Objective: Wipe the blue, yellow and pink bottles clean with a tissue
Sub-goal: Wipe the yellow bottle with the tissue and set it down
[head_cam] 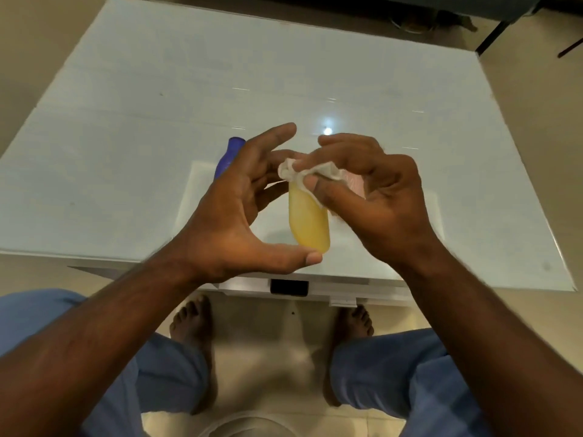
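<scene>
I hold a small yellow bottle (308,223) above the near edge of the table. My left hand (239,209) grips it, thumb under its base and fingers at its top. My right hand (369,197) pinches a crumpled white tissue (303,171) against the bottle's upper end. A blue bottle (228,156) lies on the table behind my left hand, mostly hidden by it. A pink bottle (355,182) shows only as a small patch behind my right fingers.
The glossy white table (157,121) stretches ahead, with its near edge just below my hands. Dark furniture legs (492,36) stand at the far right. My knees and bare feet are below the table edge.
</scene>
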Motion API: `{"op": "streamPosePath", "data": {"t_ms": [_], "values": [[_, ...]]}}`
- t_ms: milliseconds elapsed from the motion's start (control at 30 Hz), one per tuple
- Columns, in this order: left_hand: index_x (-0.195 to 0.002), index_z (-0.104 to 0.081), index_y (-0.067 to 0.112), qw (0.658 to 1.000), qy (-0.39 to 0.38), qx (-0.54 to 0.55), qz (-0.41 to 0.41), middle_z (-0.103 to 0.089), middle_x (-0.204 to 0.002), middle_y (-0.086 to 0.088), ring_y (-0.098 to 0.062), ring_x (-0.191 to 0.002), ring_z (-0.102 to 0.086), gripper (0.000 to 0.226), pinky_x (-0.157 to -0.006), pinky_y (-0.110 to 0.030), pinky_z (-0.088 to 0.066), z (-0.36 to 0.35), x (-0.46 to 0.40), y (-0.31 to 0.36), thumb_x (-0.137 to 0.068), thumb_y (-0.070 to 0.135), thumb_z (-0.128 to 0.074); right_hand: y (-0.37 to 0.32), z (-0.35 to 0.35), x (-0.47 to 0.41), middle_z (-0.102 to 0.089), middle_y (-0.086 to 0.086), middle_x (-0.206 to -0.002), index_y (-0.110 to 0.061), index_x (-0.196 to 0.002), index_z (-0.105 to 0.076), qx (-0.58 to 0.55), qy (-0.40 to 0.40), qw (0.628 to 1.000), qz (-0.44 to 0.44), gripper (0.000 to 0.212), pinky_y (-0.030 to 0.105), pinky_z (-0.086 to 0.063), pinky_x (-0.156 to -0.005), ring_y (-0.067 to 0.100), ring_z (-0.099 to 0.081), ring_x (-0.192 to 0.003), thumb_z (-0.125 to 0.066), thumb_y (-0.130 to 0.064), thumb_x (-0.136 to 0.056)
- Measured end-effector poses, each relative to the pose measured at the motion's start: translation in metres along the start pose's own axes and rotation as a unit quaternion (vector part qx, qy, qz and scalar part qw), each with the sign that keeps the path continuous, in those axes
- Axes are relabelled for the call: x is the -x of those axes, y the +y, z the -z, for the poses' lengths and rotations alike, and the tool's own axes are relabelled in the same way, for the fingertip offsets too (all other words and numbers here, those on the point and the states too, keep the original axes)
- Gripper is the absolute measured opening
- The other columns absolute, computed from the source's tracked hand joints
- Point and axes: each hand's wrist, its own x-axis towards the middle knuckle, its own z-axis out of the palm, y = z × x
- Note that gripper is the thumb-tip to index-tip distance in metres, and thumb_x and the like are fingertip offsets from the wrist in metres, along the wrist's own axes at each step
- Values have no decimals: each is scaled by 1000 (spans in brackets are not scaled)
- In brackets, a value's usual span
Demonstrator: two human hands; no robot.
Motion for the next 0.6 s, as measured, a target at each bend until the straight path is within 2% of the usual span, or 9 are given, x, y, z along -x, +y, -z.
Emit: {"op": "streamPosePath", "data": {"t_ms": [133, 167, 233, 300, 367, 433, 500, 533, 600], "values": [[-156, -21, 5, 999, 31, 1, -18, -50, -141, -16, -34, -135, -51, 122, -108, -52, -48, 3, -2, 2, -57, 20, -92, -7, -4, 8, -79, -2, -100, -15, -92, -80, -22, -56, 994, 87, 13, 74, -40, -106, 29, -66, -122, -71, -12, -83], [-156, -21, 4, 999, 26, 10, -18, -50, -141, -18, -35, -134, -51, 121, -108, -53, -48, 3, -2, 2, -58, 18, -92, -6, -5, 6, -78, -3, -101, -16, -95, -79, -25, -51, 995, 81, 14, 71, -42, -107, 28, -66, -123, -70, -12, -85], [-155, -21, 2, 999, 15, 25, -18, -49, -140, -21, -38, -132, -52, 119, -107, -56, -47, 1, 1, 2, -59, 14, -91, -3, -6, 2, -76, -8, -106, -20, -103, -76, -26, -17, 999, 43, 16, 57, -49, -108, 22, -64, -126, -69, -15, -90], [-155, -21, 2, 999, 14, 22, -19, -50, -138, -20, -38, -132, -53, 119, -108, -54, -47, 0, 3, 1, -59, 13, -91, -1, -4, -1, -76, -12, -107, -26, -104, -76, -31, 15, 999, 2, 16, 53, -51, -108, 18, -63, -128, -70, -20, -91], [-155, -21, 3, 1000, 16, 14, -22, -50, -138, -20, -37, -131, -53, 121, -107, -53, -48, 0, 2, 1, -57, 14, -92, -3, -3, 2, -78, -8, -104, -23, -100, -78, -27, -6, 999, 29, 16, 59, -48, -108, 24, -65, -125, -71, -17, -87], [-155, -20, 3, 999, 27, 9, -25, -49, -138, -20, -36, -131, -54, 123, -107, -51, -48, 0, 1, 1, -55, 14, -92, -6, -7, 9, -81, -5, -98, -18, -89, -81, -21, -56, 995, 82, 14, 72, -38, -107, 31, -67, -121, -72, -14, -80], [-155, -19, 3, 999, 27, 8, -21, -48, -138, -20, -35, -131, -54, 125, -106, -49, -49, -1, -1, 2, -54, 13, -93, -8, -12, 10, -81, -7, -97, -21, -86, -82, -17, -76, 993, 90, 13, 77, -33, -105, 31, -66, -124, -72, -18, -79], [-155, -18, 4, 1000, 18, 9, -18, -48, -138, -20, -36, -131, -54, 126, -105, -50, -49, -2, -1, 2, -55, 11, -95, -7, -12, 9, -81, -9, -99, -23, -91, -82, -14, -69, 994, 79, 14, 74, -35, -106, 29, -63, -127, -72, -19, -81], [-156, -17, 4, 1000, 0, 6, -17, -50, -137, -21, -38, -131, -54, 128, -105, -55, -49, -4, 1, 2, -56, 9, -96, -2, -9, 5, -80, -8, -105, -22, -101, -80, -14, -38, 998, 44, 15, 56, -44, -112, 25, -57, -134, -73, -17, -88]]}}
